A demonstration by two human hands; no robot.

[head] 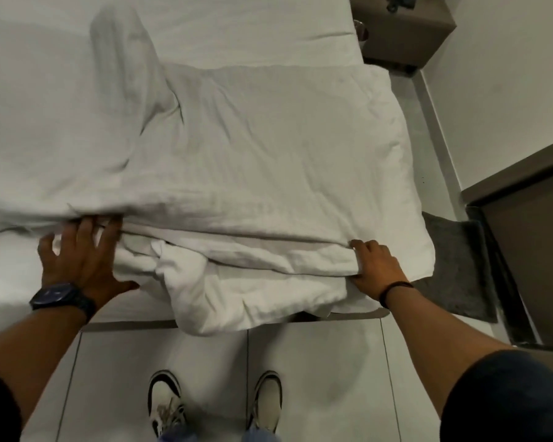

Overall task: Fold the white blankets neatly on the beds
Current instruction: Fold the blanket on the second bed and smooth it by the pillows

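While gripping 1 white blanket (253, 161): 2 hands, left (80, 253) splayed, right (375, 261) clenched.

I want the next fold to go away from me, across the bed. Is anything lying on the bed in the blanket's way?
Nothing visible does. Both hands, left and right, already touch the blanket, and the bed beyond it shows only bare sheet.

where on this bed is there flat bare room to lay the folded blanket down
Bare sheet lies beyond the blanket, up to the nightstand. A smaller strip shows at the near edge, left of the left hand. The near right corner is crowded: bunched folds under the right hand spill over the edge.
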